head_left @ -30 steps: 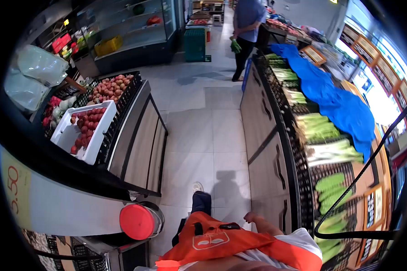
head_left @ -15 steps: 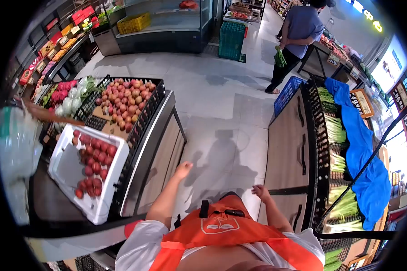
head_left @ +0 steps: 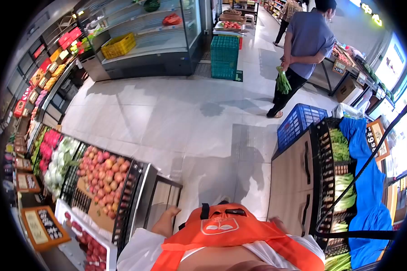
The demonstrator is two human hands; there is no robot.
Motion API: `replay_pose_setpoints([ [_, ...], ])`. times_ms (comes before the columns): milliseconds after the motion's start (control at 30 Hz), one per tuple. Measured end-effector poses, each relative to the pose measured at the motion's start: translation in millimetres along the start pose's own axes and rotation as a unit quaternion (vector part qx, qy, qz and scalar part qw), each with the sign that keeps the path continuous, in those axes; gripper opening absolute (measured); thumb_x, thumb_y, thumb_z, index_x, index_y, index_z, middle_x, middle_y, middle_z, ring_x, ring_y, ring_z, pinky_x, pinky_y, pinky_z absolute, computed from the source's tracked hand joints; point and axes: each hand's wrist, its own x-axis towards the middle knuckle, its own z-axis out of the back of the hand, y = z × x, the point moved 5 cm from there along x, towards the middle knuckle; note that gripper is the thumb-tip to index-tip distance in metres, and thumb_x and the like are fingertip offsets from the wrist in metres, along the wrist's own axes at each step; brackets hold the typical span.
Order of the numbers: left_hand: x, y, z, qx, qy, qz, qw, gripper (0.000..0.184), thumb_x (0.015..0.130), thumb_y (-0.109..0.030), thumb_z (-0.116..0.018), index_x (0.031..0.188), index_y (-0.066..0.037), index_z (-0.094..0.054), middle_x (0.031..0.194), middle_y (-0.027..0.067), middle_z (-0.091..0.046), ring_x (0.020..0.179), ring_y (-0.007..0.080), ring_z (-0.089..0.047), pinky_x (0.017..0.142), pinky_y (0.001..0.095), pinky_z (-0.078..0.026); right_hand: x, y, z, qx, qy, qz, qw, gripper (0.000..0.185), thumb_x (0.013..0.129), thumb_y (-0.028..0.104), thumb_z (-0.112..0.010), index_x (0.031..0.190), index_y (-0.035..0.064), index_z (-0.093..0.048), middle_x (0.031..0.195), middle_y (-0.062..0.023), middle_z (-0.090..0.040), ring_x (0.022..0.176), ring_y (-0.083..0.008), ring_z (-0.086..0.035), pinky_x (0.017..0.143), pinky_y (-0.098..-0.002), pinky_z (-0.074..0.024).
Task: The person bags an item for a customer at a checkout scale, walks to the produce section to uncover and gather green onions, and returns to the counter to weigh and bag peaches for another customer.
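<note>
My left hand [head_left: 171, 213] hangs low beside the end of the left produce stand, holding nothing that I can see. Its fingers are partly visible and loosely extended. On the other side, my right hand [head_left: 278, 222] is near the wooden drawer cabinet [head_left: 291, 174]; it is dim and partly hidden by the orange apron [head_left: 219, 226], so its fingers cannot be made out. Closest to the left hand is a black crate [head_left: 133, 185] of round reddish produce [head_left: 105, 176]. In front of it sits a white foam box [head_left: 108, 250] with dark red fruit.
Ahead, a person [head_left: 305, 49] stands holding green vegetables [head_left: 282, 82] behind their back. A blue crate [head_left: 298, 122] stands at the cabinet's far end. Leafy greens [head_left: 343, 192] and a blue cloth [head_left: 366, 189] line the right. Stacked green crates [head_left: 224, 56] stand by a refrigerated shelf [head_left: 149, 63].
My view has moved forward along the aisle. The stands have slid nearer and lower, and both hands have swung back toward my body. A second person now shows at the back.
</note>
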Motion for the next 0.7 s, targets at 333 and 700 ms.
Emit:
replay_pose_setpoints([
  [333,107,-37,64,-0.383,-0.023,0.093,0.919,0.035,0.080,-0.034,-0.053,0.087,-0.002,-0.062,0.076,0.0112,-0.061,0.072,0.0187,-0.056,0.065,0.0332,-0.044,166,323,459,0.261,-0.281,0.228,0.895,0.026,0.078,0.027,-0.052,0.078,0.0030,-0.061,0.065,-0.0087,-0.059,0.061,-0.0166,-0.055,0.057,-0.0334,-0.0442],
  [700,399,-18,375,-0.063,-0.033,0.092,0.993,0.031,0.078,-0.032,-0.053,0.080,-0.003,-0.063,0.083,0.0196,-0.060,0.080,0.0303,-0.058,0.070,0.0391,-0.045,288,221,507,-0.314,-0.250,0.346,0.848,0.012,0.071,0.022,-0.056,0.075,0.0104,-0.057,0.079,-0.0062,-0.060,0.081,-0.0240,-0.057,0.067,-0.0351,-0.0469],
])
